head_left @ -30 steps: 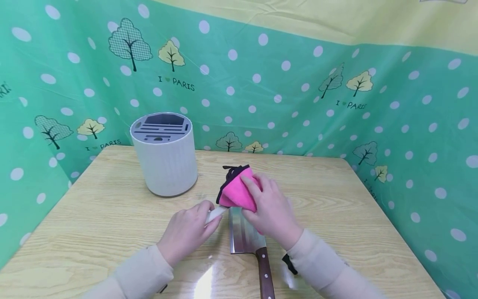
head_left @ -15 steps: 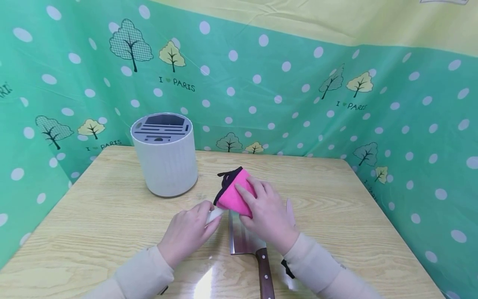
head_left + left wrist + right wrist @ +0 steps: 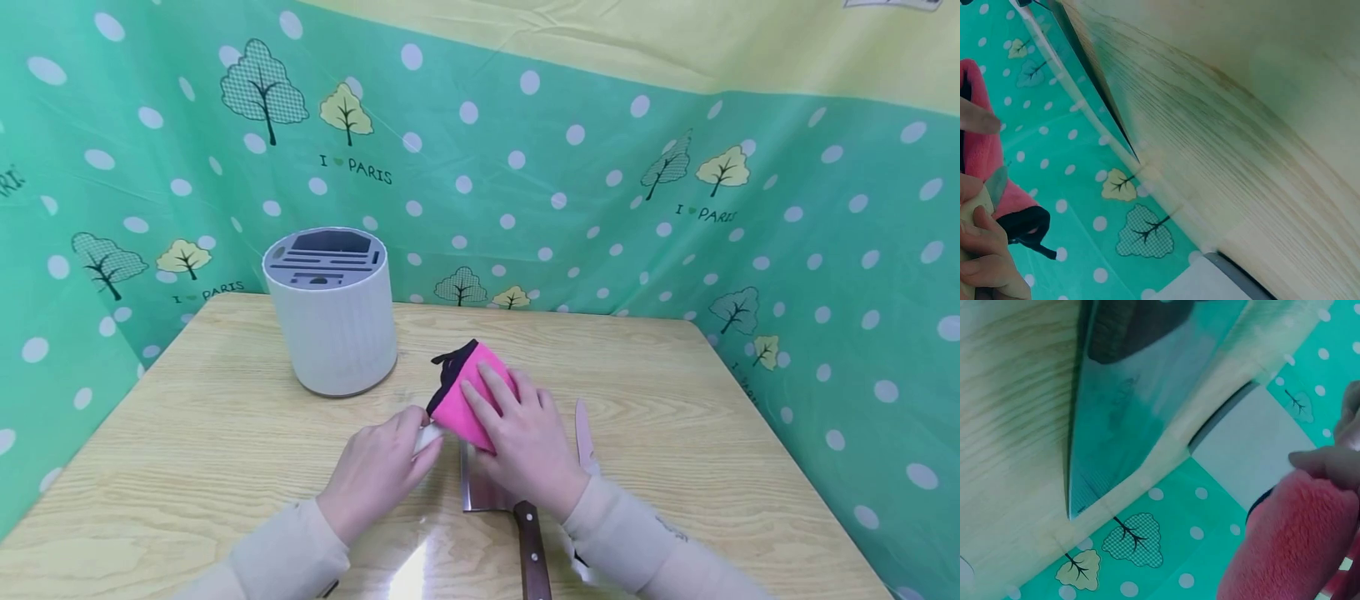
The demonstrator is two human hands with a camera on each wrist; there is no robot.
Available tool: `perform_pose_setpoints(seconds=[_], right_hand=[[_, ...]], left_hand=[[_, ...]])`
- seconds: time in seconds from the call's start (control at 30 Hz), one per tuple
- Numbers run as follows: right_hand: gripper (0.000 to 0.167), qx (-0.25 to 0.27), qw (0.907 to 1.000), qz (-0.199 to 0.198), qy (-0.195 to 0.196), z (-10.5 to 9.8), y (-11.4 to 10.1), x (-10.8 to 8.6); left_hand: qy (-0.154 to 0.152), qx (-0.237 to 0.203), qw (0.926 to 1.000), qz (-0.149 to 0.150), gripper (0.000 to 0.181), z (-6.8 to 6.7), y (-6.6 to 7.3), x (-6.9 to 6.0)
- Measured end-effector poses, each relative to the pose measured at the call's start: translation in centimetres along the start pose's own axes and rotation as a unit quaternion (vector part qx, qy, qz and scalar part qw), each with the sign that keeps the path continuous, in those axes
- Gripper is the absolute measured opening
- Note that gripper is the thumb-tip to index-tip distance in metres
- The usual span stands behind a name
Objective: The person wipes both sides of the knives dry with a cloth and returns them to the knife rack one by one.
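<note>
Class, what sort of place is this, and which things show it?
Probably a staged indoor workspace: a green polka-dotted sheet hangs behind a pale wood-grain table bearing a white cylindrical slotted holder.

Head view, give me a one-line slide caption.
Left hand grips a white handle, right hand holds a pink cloth over a brown-handled cleaver, white knife block behind.
</note>
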State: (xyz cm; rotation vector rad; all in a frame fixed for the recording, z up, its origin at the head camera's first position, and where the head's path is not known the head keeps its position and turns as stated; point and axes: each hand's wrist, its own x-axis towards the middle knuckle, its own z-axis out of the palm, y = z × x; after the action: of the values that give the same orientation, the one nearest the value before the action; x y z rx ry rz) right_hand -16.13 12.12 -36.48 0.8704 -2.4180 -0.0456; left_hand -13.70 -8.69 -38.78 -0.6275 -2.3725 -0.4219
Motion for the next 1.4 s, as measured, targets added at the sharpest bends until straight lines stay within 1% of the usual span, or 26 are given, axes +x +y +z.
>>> perform_pose_setpoints(seconds=[0.13,0.23,0.43,0.6,0.7,0.77,0.97,1.03,1.2,1.4], right_hand=[[0.071,-0.025,0.9988,-0.01,0.041,0.5,0.0,-0.2],[0.067,-0.038,0.9971,-0.014,0.065,0.8,0.1,-0.2],[0.062,-0.053,0.9933,-0.025,0.1,0.9,0.6,-0.1],[0.057,-0.053,0.9902,-0.032,0.125,0.9,1.0,0.1],[0.058,-0.045,0.9905,-0.031,0.126,0.9,1.3,0.1],[0.058,-0.04,0.9916,-0.03,0.119,0.9,1.4,0.1],[0.065,-0.037,0.9967,-0.017,0.07,0.7,2.0,-0.1],[0.068,-0.037,0.9974,-0.012,0.062,0.7,2.3,-0.1],[0.073,-0.032,0.997,-0.005,0.07,1.0,3.2,-0.3],[0.073,-0.035,0.9953,-0.005,0.09,1.4,4.1,-0.5]], left_hand=[[0.005,-0.004,1.0,0.001,0.025,0.0,0.1,0.0],[0.012,-0.006,0.9999,0.006,0.025,0.0,0.1,0.1],[0.02,-0.007,0.9997,0.013,0.022,-0.2,-0.1,0.3],[0.015,-0.011,0.9997,0.013,0.022,-0.2,0.0,0.4],[0.012,-0.013,0.9997,0.014,0.023,-0.2,0.0,0.4],[0.011,-0.015,0.9997,0.013,0.023,-0.2,-0.1,0.3],[0.008,-0.012,0.9998,0.01,0.025,-0.3,-0.1,0.3],[0.007,-0.01,0.9999,0.009,0.026,-0.3,-0.2,0.3],[0.002,-0.01,0.9999,0.003,0.026,-0.4,-0.2,0.2],[0.003,-0.013,0.9999,0.005,0.024,-0.4,-0.1,0.1]])
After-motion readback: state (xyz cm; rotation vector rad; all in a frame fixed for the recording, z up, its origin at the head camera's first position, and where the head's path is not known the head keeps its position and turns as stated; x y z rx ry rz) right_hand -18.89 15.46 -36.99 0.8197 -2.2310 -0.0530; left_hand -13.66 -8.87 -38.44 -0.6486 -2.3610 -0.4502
